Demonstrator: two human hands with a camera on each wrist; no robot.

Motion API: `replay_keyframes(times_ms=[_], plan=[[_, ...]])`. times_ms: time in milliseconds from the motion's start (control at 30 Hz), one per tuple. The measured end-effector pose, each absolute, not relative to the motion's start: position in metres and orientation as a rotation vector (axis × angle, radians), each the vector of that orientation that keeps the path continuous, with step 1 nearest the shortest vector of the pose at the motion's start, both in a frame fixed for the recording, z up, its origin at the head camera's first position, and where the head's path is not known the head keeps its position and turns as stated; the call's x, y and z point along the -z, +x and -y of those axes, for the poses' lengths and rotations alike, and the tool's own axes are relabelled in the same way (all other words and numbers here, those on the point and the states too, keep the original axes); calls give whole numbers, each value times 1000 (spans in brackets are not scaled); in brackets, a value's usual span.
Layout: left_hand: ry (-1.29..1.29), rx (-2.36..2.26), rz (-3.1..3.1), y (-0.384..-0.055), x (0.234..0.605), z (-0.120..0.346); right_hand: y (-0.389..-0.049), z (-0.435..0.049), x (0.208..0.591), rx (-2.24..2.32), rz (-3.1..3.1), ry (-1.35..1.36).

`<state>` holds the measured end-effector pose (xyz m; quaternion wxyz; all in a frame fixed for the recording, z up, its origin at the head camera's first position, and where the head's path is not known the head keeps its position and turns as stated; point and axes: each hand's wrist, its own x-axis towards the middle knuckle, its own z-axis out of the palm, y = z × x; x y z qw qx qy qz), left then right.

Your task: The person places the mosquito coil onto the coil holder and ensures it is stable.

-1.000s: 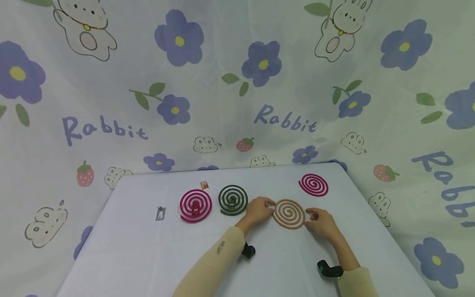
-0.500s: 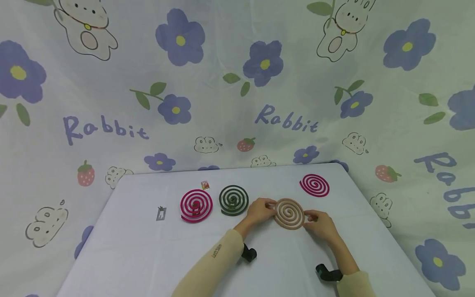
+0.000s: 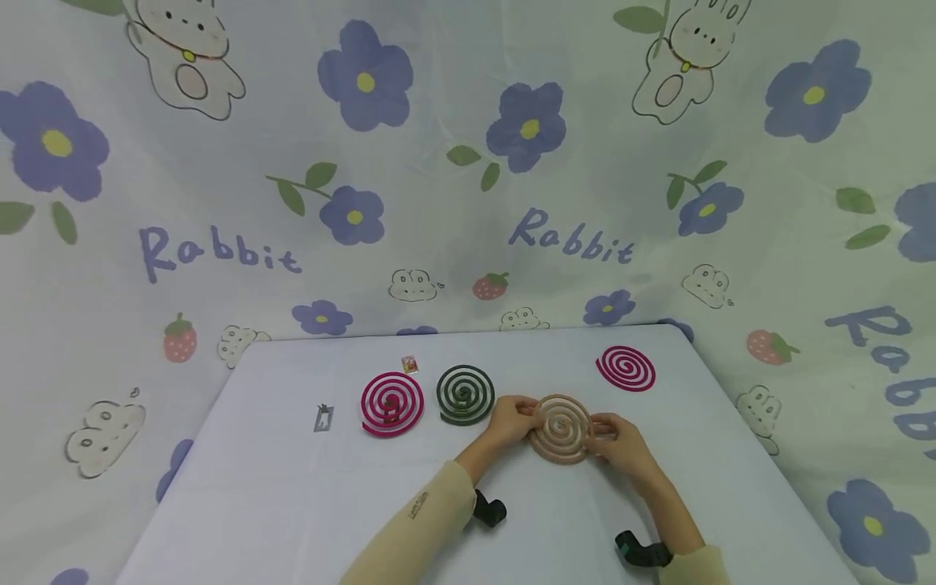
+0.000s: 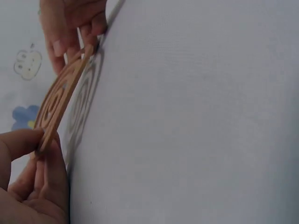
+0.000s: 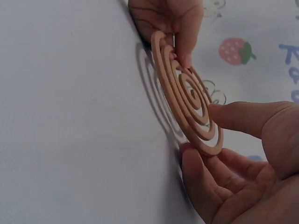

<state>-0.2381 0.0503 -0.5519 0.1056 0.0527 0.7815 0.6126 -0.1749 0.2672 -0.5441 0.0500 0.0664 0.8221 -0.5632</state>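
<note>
My left hand (image 3: 509, 420) and right hand (image 3: 621, 445) hold a tan mosquito coil (image 3: 560, 429) between them, one at each side. Shadow shows on the cloth beneath the tan coil (image 4: 70, 91) in the left wrist view, where it is tilted off the table. There the thumb and fingers of my left hand (image 4: 28, 172) pinch its near rim. In the right wrist view my right hand (image 5: 252, 158) has its thumb on the upper face and fingers below. To the left lies a dark green coil (image 3: 441, 396), close to my left hand.
A pink coil (image 3: 366, 404) lies further left, with a dark piece showing at its centre. Another pink coil (image 3: 625, 368) is at the back right. A small metal stand (image 3: 324, 418) and a small printed packet (image 3: 409, 365) lie on the white-covered table (image 3: 241, 487).
A second ago my right hand was at the coil's right side with fingers spread. Now both hands grip the tan coil, which has risen and shifted slightly left and towards me.
</note>
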Motion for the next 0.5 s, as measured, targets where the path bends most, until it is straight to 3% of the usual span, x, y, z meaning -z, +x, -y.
replay_keyframes(times_ms=[500], plan=[[199, -1974, -1922, -224, 552, -22, -168, -243, 544, 1948, -2298, 90]])
